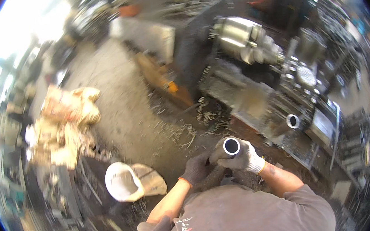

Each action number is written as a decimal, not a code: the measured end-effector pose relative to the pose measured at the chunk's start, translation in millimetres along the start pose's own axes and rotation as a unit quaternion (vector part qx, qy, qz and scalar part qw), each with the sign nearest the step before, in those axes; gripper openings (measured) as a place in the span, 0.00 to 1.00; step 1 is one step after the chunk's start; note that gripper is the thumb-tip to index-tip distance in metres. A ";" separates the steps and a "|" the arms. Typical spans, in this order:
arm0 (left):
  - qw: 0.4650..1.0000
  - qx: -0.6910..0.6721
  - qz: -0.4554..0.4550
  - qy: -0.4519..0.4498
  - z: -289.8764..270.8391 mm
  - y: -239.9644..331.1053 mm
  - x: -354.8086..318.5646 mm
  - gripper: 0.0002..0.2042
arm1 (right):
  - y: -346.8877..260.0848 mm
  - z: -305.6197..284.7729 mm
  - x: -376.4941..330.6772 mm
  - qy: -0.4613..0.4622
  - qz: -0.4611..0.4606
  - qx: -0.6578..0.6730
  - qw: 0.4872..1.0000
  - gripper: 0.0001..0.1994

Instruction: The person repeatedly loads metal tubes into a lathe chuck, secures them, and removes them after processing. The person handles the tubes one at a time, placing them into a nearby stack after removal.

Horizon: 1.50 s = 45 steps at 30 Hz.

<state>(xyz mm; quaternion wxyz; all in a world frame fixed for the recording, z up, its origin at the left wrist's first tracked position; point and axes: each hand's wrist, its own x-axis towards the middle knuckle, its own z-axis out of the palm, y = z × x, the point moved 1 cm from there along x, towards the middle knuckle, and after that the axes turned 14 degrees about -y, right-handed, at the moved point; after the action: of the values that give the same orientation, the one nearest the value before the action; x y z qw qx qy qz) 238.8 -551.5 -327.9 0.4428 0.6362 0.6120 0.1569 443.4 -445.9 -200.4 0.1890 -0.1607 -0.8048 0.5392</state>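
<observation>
In front of my body, a short, thick-walled metal tube [219, 152] is tilted so that its bright machined end ring faces up. My right hand [248, 157], in a dark-palmed glove with a white cuff, is closed around the tube just below that ring. At the tube's left, lower end is my left hand [196, 170], also in a dark glove. Its fingers are bent against the tube and partly blurred. Another tube with a bright ring end [292, 121] rests on the machine at the right.
A lathe with a shiny chuck [236, 34] and a tool carriage [303, 76] fills the right side. Metal shavings [187, 133] litter the floor. To the left are a white bucket-like container [122, 182] and piled sacks [67, 106]. A pale panel [150, 35] stands farther back.
</observation>
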 end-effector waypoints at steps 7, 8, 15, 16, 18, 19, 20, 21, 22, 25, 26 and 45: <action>0.845 -0.150 -0.494 0.138 158.5 -246.6 -317.4 0.26 | 2.2 152.3 78.3 -0.196 0.077 -0.058 0.976 0.26; 0.802 -0.192 -0.532 0.191 196.9 -261.3 -368.5 0.29 | -4.0 183.2 89.9 -0.240 0.073 -0.057 0.966 0.26; 0.499 -0.413 -0.693 0.317 448.1 -248.1 -556.6 0.38 | -83.0 392.7 129.0 -0.521 -0.061 -0.104 0.845 0.29; 0.473 -0.382 -0.710 0.355 476.1 -240.0 -552.2 0.36 | -98.1 420.2 131.8 -0.559 -0.083 -0.120 0.816 0.28; 0.481 -0.338 -0.696 0.412 524.3 -220.8 -542.7 0.33 | -130.1 478.4 137.5 -0.628 -0.158 -0.131 0.751 0.27; 0.473 -0.367 -0.705 0.380 546.0 -208.4 -528.5 0.32 | -146.6 507.2 138.7 -0.656 -0.205 -0.122 0.716 0.27; 0.463 -0.419 -0.707 0.333 564.1 -196.7 -513.0 0.31 | -162.5 535.7 138.7 -0.680 -0.248 -0.111 0.681 0.27; 0.442 -0.461 -0.673 0.374 573.6 -179.0 -489.0 0.29 | -178.3 556.4 136.9 -0.668 -0.272 -0.117 0.683 0.26; 0.463 -0.457 -0.681 0.335 580.7 -165.9 -470.4 0.29 | -191.7 579.6 136.0 -0.664 -0.279 -0.142 0.679 0.25; 0.454 -0.417 -0.748 0.247 579.6 -123.0 -423.7 0.29 | -231.5 659.4 128.4 -0.698 -0.356 -0.048 0.620 0.25; 0.344 -0.475 -0.751 0.302 575.6 -107.4 -411.3 0.29 | -240.5 687.7 125.8 -0.734 -0.323 -0.063 0.595 0.24; -0.308 -0.106 -0.463 0.824 528.1 27.7 -535.2 0.22 | -362.5 869.2 234.4 -0.768 -0.494 -0.025 0.408 0.15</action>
<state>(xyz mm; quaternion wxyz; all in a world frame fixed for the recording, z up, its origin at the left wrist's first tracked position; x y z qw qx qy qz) 540.3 -1234.9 -418.8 0.5011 0.6556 -0.4542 -0.3358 -197.2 -1172.0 -134.9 -0.2786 0.7412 -0.5658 0.2299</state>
